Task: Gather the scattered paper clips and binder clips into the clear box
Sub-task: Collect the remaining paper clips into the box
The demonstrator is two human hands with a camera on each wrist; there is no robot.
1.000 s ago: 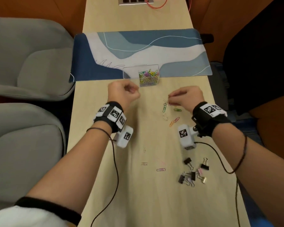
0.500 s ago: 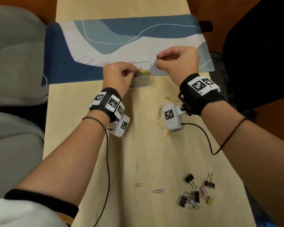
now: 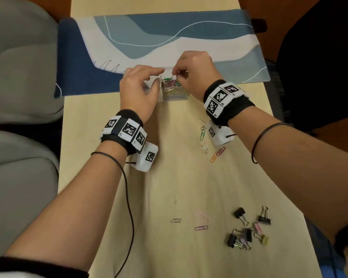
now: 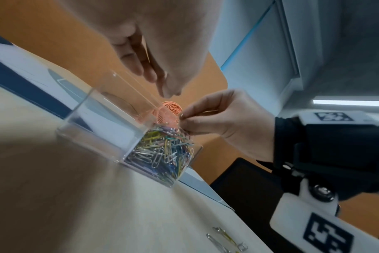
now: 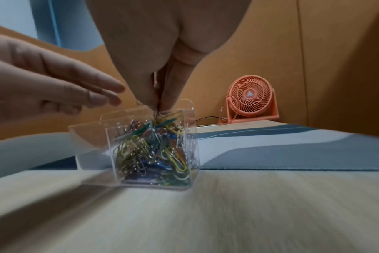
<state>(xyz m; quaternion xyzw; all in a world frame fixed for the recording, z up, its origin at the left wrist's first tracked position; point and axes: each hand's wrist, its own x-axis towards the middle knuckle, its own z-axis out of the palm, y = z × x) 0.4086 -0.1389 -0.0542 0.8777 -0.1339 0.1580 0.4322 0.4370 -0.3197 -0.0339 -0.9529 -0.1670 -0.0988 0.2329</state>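
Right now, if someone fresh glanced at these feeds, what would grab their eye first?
Both hands meet over the clear box at the mat's near edge: the right hand pinches paper clips above its colourful heap, and the left hand hovers open beside it. Next, the binder clips clustered near the table's right edge, and loose paper clips under the right wrist.

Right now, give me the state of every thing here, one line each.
Clear box: open, upright, two compartments; right one heaped with paper clips, left one looks empty.
Right hand: fingertips pinched over the right compartment.
Left hand: open above the left compartment.
Loose paper clips: flat on the desk.
Binder clips: clustered on the desk.
Fan: upright.
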